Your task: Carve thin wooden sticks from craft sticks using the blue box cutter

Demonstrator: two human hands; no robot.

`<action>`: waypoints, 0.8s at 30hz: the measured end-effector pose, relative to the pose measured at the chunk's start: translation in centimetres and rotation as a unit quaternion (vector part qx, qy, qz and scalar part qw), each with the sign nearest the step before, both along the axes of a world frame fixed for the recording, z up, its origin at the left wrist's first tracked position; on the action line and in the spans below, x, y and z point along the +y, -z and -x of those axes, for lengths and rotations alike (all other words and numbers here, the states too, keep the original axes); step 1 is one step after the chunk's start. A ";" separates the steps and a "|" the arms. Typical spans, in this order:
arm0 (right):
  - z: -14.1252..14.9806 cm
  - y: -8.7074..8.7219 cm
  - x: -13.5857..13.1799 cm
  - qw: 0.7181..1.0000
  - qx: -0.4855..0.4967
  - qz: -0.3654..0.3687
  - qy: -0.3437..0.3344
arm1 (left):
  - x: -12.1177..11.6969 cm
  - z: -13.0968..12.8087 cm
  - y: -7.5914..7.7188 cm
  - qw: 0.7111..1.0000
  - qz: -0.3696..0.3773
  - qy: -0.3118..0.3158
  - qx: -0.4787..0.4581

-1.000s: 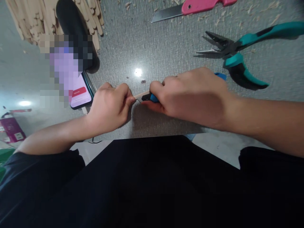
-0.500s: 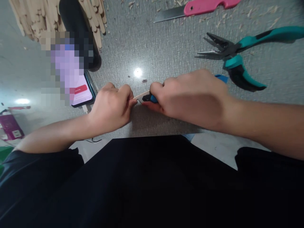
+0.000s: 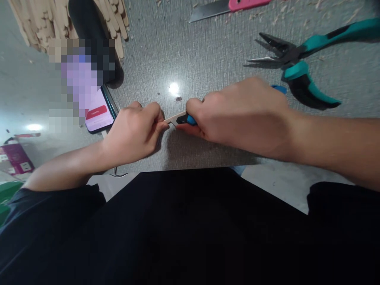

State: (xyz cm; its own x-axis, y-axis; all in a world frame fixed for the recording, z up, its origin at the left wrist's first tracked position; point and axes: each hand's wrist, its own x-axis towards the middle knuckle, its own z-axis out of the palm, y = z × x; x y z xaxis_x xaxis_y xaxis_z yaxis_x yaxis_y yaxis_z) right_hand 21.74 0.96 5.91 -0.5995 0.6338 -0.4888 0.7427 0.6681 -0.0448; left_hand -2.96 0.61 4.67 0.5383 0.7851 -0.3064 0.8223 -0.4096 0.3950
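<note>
My left hand [image 3: 135,128] is closed, pinching one end of a thin wooden craft stick [image 3: 175,116] between thumb and finger. My right hand [image 3: 237,113] is wrapped round a blue and black utility knife [image 3: 191,120], whose blue end [image 3: 280,89] shows behind the knuckles. The knife's short blade lies against the stick, in the gap between the two hands. Most of the handle and the stick's far end are hidden by my right fingers.
Needle-nose pliers [image 3: 292,55] with teal handles lie at the right, beyond my right hand. A pink-handled knife [image 3: 213,11] lies at the far edge, among wood shavings. At the left are a lit phone [image 3: 99,114], a black case [image 3: 89,23] and heaped craft sticks [image 3: 41,21].
My left hand has shifted slightly left, still holding the stick. The right hand keeps its grip on the knife. The view has shifted a little, so the pliers and pink knife sit higher.
</note>
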 end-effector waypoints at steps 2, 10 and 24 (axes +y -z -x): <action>-0.1 -0.1 0.0 1.000 0.006 -0.002 0.000 | 0.0 0.1 0.1 1.000 0.002 -0.004 -0.006; 0.0 -0.2 0.1 1.000 0.007 -0.004 -0.002 | -0.1 0.2 0.2 1.000 -0.007 0.001 -0.005; 0.1 -0.1 -0.6 0.999 -0.028 -0.014 0.007 | -0.3 0.0 0.0 1.000 -0.014 0.012 0.007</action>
State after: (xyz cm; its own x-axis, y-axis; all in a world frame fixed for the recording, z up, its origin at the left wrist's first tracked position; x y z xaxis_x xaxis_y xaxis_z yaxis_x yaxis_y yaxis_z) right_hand 21.62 0.38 6.00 -0.5630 0.6552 -0.5036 0.7525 0.6584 0.0154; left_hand -2.99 0.34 4.62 0.5527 0.7803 -0.2926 0.8176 -0.4396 0.3719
